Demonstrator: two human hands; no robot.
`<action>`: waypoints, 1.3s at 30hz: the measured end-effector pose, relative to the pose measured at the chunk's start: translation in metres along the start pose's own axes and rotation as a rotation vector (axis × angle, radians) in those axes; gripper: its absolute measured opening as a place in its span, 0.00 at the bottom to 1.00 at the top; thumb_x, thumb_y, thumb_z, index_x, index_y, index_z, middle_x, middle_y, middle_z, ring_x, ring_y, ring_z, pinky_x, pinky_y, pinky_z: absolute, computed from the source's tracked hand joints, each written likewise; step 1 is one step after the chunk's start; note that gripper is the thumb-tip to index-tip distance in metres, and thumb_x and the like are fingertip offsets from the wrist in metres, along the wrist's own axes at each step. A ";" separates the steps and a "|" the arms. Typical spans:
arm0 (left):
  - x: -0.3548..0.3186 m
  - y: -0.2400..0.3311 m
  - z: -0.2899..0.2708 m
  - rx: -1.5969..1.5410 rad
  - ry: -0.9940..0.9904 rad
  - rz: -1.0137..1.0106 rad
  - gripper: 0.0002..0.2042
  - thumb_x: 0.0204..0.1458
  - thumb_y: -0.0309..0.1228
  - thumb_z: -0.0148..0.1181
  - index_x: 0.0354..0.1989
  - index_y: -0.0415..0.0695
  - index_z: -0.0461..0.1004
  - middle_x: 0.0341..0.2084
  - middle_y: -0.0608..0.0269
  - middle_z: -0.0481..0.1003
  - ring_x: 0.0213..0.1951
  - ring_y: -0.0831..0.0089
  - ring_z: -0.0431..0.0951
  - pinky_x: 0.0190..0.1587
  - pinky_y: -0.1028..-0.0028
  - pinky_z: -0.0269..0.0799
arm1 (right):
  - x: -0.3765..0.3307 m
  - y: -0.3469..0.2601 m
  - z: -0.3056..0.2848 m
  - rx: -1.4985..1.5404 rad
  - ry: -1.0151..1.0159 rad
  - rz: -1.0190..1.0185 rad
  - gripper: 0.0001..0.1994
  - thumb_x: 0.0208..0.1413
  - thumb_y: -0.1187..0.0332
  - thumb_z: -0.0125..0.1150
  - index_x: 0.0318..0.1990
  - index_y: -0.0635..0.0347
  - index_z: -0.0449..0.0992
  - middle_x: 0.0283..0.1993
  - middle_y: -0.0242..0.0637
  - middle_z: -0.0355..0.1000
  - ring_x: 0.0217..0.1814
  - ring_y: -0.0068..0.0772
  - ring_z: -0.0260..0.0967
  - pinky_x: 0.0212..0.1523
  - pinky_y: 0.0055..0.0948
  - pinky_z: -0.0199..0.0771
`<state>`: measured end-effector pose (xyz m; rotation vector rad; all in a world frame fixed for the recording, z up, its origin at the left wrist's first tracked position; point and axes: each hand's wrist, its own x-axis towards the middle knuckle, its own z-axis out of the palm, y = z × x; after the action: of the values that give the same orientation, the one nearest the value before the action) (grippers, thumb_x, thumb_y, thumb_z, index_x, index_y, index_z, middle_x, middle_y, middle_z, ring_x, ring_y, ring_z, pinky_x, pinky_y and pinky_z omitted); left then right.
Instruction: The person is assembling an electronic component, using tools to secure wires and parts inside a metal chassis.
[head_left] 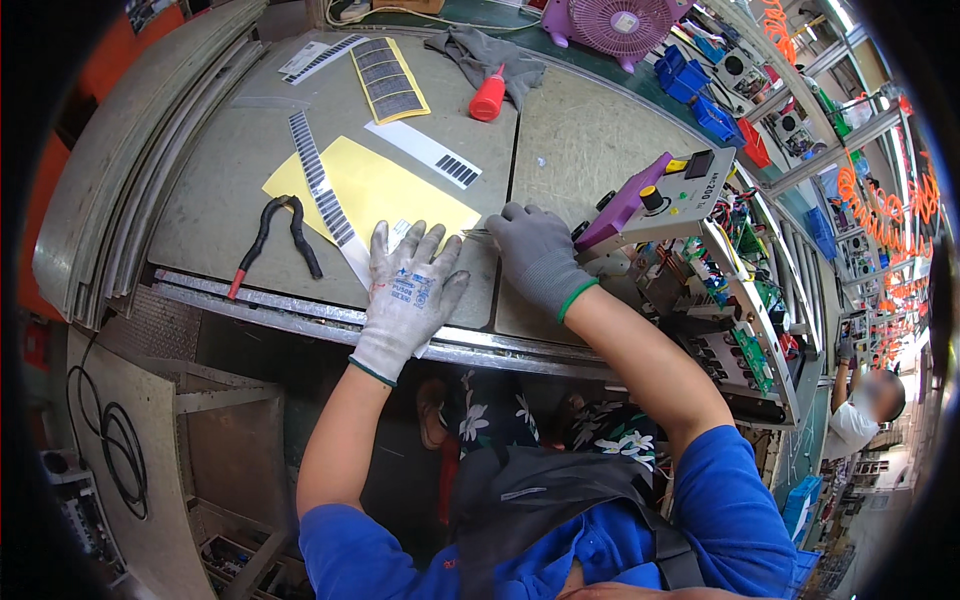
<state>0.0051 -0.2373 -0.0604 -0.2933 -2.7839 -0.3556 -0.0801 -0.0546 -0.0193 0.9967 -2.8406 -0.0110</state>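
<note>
At the near edge of the grey surface, the left hand, in a white glove, lies flat with fingers spread on a white label strip beside a yellow sheet. The strip's long axis runs away up-left. Just right, the grey-gloved right hand pinches a thin metal tool whose tip points left toward the strip.

Blue short sleeves, white left glove, grey right glove.
</note>
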 end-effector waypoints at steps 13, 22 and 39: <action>-0.002 -0.003 0.005 -0.050 0.029 0.005 0.23 0.58 0.46 0.59 0.57 0.46 0.77 0.61 0.56 0.73 0.68 0.60 0.65 0.74 0.49 0.39 | 0.002 0.001 0.005 0.362 0.042 0.129 0.09 0.58 0.64 0.59 0.41 0.55 0.82 0.41 0.43 0.76 0.47 0.46 0.75 0.49 0.44 0.74; 0.010 0.004 0.002 -0.142 0.330 0.136 0.22 0.46 0.36 0.69 0.50 0.40 0.76 0.57 0.43 0.73 0.64 0.49 0.68 0.70 0.43 0.49 | -0.186 0.055 -0.197 0.486 0.425 -0.056 0.05 0.56 0.73 0.63 0.40 0.59 0.79 0.35 0.43 0.74 0.38 0.45 0.76 0.41 0.38 0.75; 0.235 0.211 -0.088 -1.140 -0.091 -0.070 0.20 0.67 0.30 0.45 0.66 0.38 0.64 0.49 0.49 0.80 0.48 0.68 0.79 0.52 0.71 0.74 | -0.111 0.156 -0.229 0.301 0.150 0.623 0.14 0.57 0.68 0.60 0.49 0.62 0.76 0.46 0.52 0.79 0.50 0.53 0.80 0.52 0.46 0.78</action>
<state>-0.1375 -0.0241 0.1438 -0.4466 -2.3445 -1.9419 -0.0625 0.1443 0.2018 0.0981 -2.9252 0.5366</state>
